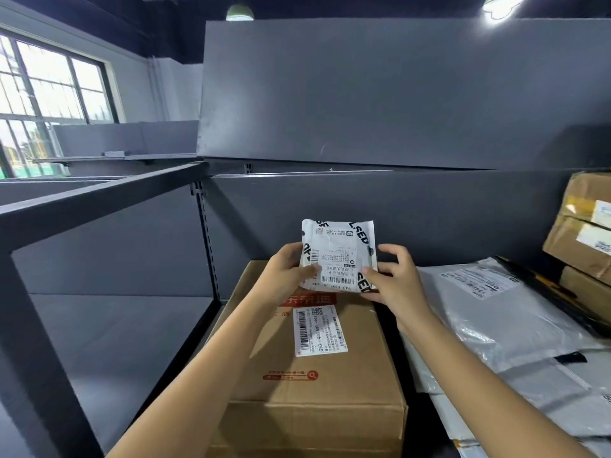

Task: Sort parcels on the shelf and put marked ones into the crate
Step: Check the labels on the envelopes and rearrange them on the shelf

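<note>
Inspection step: left hand (291, 269) and right hand (395, 276) both closed on small white parcel (337, 256), held label-up above the brown box (314, 365); next likely needs reading for a mark, crate unseen.

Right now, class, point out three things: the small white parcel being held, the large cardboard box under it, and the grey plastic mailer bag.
small white parcel (337, 256): head view, on its label.
large cardboard box (330, 385): head view, top face.
grey plastic mailer bag (479, 312): head view, wrinkled middle.
</note>
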A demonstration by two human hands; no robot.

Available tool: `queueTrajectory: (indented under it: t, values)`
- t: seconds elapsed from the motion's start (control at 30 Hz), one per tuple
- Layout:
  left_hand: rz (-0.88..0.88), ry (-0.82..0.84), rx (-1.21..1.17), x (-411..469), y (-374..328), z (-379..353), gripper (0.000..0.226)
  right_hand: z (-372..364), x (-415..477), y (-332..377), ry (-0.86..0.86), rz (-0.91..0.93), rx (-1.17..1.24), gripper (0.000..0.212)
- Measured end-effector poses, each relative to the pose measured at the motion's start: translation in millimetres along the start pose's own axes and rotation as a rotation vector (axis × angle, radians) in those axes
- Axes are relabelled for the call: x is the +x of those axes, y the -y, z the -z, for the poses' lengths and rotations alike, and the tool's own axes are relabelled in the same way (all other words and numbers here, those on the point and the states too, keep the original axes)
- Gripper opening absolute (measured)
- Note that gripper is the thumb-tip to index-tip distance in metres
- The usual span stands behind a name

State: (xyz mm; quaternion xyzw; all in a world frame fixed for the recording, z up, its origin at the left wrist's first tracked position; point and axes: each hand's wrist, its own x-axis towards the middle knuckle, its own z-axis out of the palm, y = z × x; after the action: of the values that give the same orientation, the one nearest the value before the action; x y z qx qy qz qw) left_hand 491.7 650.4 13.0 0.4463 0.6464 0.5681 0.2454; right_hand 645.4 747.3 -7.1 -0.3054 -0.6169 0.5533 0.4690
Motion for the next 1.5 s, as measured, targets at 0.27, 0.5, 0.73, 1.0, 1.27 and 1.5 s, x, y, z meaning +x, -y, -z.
queueTrajectory:
  t: [0.27, 0.5, 0.73, 1.0, 1.27, 1.5]
  values:
    - [-0.014, -0.057, 0.22, 22, 11, -9, 0.06, -6, 28, -21, -0.089, -0.015, -0.151, 0.024]
    - [0.03, 0.009, 0.58, 28, 27, -12, 0.04, -14, 35, -26, -0.041, -0.008, -0.692, 0.033]
    - [-0.004, -0.072, 0.662, 31, 35, -12, 0.039, -22, 39, -28, 0.051, -0.046, -0.787, 0.038]
    - [0.0, -0.179, 0.643, 34, 34, -8, 0.046, 8, 11, 4, 0.119, 0.096, -0.765, 0.048]
    - [-0.176, -0.14, 0.617, 28, -9, -60, 0.045, 144, 23, 28, -0.231, 0.093, -0.957, 0.045]
    - [-0.312, 0.048, 0.576, 22, -21, -114, 0.033, 228, 14, 3, -0.258, -0.27, -1.348, 0.011]
